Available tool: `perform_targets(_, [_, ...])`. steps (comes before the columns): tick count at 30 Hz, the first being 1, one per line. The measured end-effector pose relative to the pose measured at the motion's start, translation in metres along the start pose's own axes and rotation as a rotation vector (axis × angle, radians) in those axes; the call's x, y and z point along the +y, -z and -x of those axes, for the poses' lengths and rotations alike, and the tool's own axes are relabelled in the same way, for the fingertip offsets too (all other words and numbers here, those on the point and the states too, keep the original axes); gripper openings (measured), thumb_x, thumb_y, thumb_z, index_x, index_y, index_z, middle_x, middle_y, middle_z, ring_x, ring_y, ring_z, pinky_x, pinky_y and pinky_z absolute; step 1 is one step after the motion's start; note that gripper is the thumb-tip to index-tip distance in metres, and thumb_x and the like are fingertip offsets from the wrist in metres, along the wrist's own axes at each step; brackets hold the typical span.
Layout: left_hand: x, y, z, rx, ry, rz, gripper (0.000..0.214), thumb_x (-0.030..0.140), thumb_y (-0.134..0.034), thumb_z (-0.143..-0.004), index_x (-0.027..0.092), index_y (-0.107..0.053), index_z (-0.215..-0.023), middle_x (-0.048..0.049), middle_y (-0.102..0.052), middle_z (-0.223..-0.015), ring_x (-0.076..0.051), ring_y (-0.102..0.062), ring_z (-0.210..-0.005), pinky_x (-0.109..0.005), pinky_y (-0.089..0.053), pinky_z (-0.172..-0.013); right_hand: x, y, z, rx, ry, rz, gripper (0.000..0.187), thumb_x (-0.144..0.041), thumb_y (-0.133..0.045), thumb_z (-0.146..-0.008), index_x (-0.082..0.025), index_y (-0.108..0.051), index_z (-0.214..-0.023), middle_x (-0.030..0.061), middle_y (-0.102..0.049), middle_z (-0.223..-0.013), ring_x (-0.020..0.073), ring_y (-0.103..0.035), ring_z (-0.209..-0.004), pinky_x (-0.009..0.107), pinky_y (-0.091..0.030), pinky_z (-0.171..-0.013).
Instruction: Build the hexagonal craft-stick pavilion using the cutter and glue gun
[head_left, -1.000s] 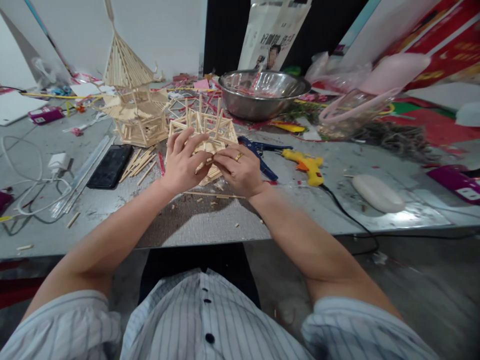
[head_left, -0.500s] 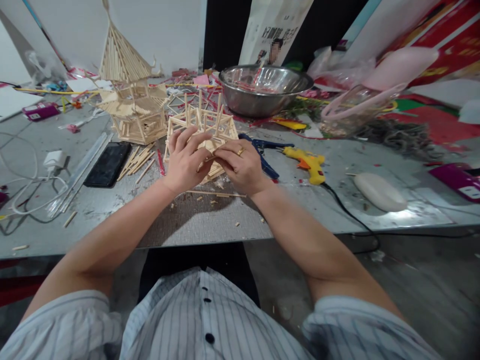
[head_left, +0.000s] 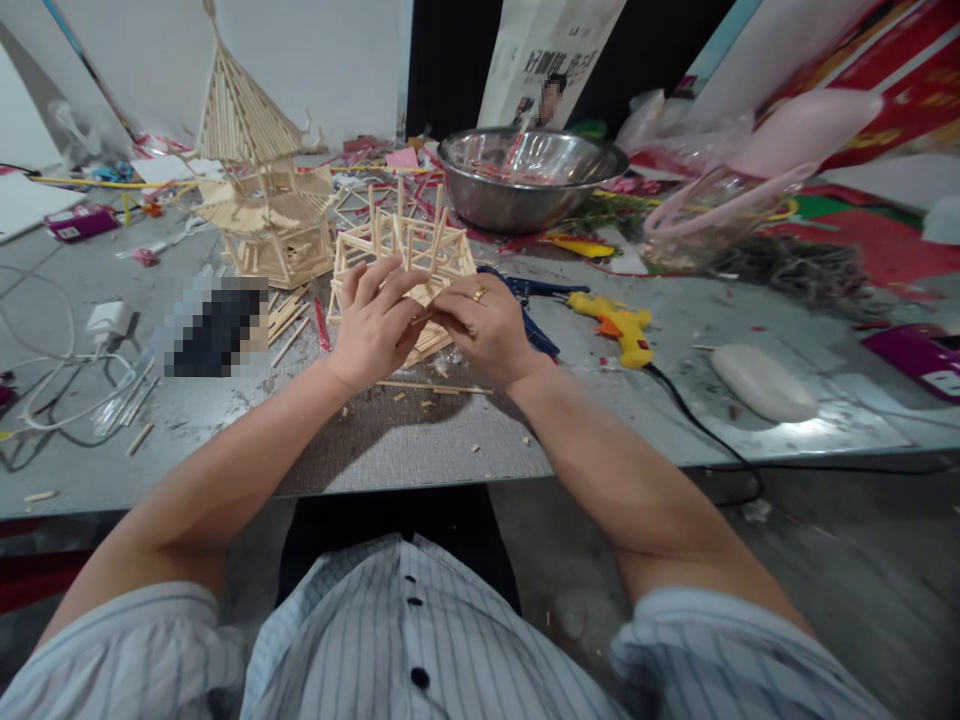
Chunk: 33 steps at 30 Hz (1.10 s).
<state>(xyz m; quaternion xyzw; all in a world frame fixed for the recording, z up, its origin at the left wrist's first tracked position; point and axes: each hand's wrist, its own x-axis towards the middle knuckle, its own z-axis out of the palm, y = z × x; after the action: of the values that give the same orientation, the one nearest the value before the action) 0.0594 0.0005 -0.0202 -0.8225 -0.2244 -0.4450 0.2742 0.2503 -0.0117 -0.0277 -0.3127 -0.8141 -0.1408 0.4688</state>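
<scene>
L hand (head_left: 379, 330) and R hand (head_left: 486, 325) meet fingertip to fingertip over the near side of a stick frame (head_left: 400, 240), which stands on the table (head_left: 420, 460) w/ posts upright. R thumb + forefinger are pinched narrow on what looks like a thin stick bit (head_left: 429, 314) — mostly hidden, so hard to be sure. L thumb + forefinger come in close at the same spot; can't tell if they grip it too. Other L fingers spread loosely in front of the frame, prob. to steady the hand; whether they touch it isn't clear. Two-handed hold likely b/c the bit is so small.

Frame is straight ahead of the person, presumably so both hands reach it equally. Loose sticks (head_left: 289, 318) lie L of the L hand, handy there. Blue-handled tool (head_left: 536, 325) is just beyond the R hand; yellow glue gun (head_left: 628, 328) rests next to it, grip end toward the person — prob. for a quick R-hand pickup — w/ its cord (head_left: 686, 415) trailing off the near edge. Finished-looking stick tower (head_left: 251, 130) sits back L, metal bowl (head_left: 517, 205) back R, both likely kept clear of the elbows.
</scene>
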Motion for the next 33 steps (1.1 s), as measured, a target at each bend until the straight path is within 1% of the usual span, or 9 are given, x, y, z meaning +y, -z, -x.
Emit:
perform_targets(3, [-0.001,0.0,0.001,-0.021,0.027,0.037,0.011,0.034,-0.052,-0.094,0.025,-0.053,-0.088,0.0015,-0.064,-0.121,-0.021,-0.048,-0.127,-0.043,-0.031,-0.107,0.006,0.003,-0.004,-0.087,-0.007,-0.026,0.024,-0.033,-0.05,-0.096,-0.021,-0.07,-0.091,0.0063,-0.07,-0.089,0.0205,-0.062,-0.089,0.039,-0.046,-0.084])
perform_targets(8, [-0.001,0.001,0.001,-0.176,0.131,0.139,0.015,0.036,-0.048,-0.095,0.024,-0.056,-0.09,-0.0018,-0.061,-0.127,-0.022,-0.042,-0.135,-0.046,-0.024,-0.115,0.013,0.008,-0.016,-0.232,0.002,-0.12,0.027,-0.038,-0.051,-0.096,-0.021,-0.07,-0.087,0.0058,-0.07,-0.087,0.0194,-0.063,-0.089,0.036,-0.046,-0.082])
perform_targets(11, [-0.001,0.001,0.001,-0.193,0.142,0.144,0.017,0.037,-0.046,-0.095,0.025,-0.057,-0.09,-0.0023,-0.061,-0.129,-0.022,-0.041,-0.137,-0.046,-0.024,-0.116,0.013,0.012,-0.024,-0.32,-0.006,-0.16,0.028,-0.038,-0.05,-0.096,-0.021,-0.07,-0.085,0.0047,-0.071,-0.085,0.0186,-0.064,-0.087,0.035,-0.048,-0.081])
perform_targets(13, [-0.002,0.0,0.0,-0.202,0.138,0.132,0.017,0.036,-0.045,-0.095,0.025,-0.058,-0.09,-0.0024,-0.06,-0.13,-0.022,-0.041,-0.137,-0.045,-0.024,-0.117,0.013,0.014,-0.028,-0.355,-0.013,-0.179,0.029,-0.037,-0.05,-0.096,-0.021,-0.07,-0.084,0.0046,-0.071,-0.084,0.0184,-0.064,-0.087,0.035,-0.048,-0.081])
perform_targets(17, [-0.002,0.0,0.0,-0.258,0.148,0.114,0.019,0.035,-0.044,-0.095,0.024,-0.059,-0.09,-0.0029,-0.059,-0.133,-0.022,-0.039,-0.139,-0.045,-0.022,-0.119,0.015,0.015,-0.03,-0.373,-0.011,-0.201,0.028,-0.036,-0.051,-0.095,-0.021,-0.07,-0.082,0.0042,-0.071,-0.083,0.0181,-0.064,-0.085,0.034,-0.048,-0.08])
perform_targets(19, [-0.002,0.0,0.0,-0.262,0.141,0.114,0.02,0.035,-0.043,-0.095,0.024,-0.058,-0.09,-0.003,-0.058,-0.135,-0.022,-0.039,-0.139,-0.045,-0.021,-0.119,0.018,0.014,-0.03,-0.381,-0.009,-0.202,0.027,-0.037,-0.052,-0.094,-0.021,-0.07,-0.081,0.004,-0.071,-0.081,0.0177,-0.063,-0.082,0.033,-0.048,-0.078])
perform_targets(26, [-0.002,0.0,0.0,-0.206,0.076,0.092,0.019,0.034,-0.042,-0.095,0.024,-0.057,-0.091,-0.0025,-0.058,-0.135,-0.02,-0.042,-0.138,-0.044,-0.023,-0.118,0.022,0.013,-0.034,-0.388,0.019,-0.217,0.029,-0.04,-0.053,-0.094,-0.021,-0.072,-0.083,0.0033,-0.071,-0.079,0.0164,-0.063,-0.078,0.032,-0.045,-0.078])
perform_targets(29, [-0.002,0.0,0.001,-0.211,0.084,0.067,0.019,0.033,-0.042,-0.096,0.023,-0.057,-0.091,-0.0033,-0.059,-0.134,-0.02,-0.043,-0.137,-0.044,-0.024,-0.117,0.025,0.014,-0.037,-0.42,0.0,-0.181,0.031,-0.043,-0.053,-0.094,-0.022,-0.073,-0.082,0.0032,-0.071,-0.079,0.0175,-0.064,-0.079,0.035,-0.043,-0.082])
perform_targets(33, [-0.001,0.0,0.001,-0.184,0.111,0.092,0.017,0.035,-0.044,-0.096,0.023,-0.057,-0.092,-0.0037,-0.061,-0.132,-0.02,-0.044,-0.136,-0.043,-0.023,-0.117,0.028,0.017,-0.038,-0.453,0.001,-0.151,0.033,-0.048,-0.052,-0.093,-0.024,-0.073,-0.081,0.0031,-0.072,-0.081,0.0194,-0.065,-0.083,0.038,-0.042,-0.083])
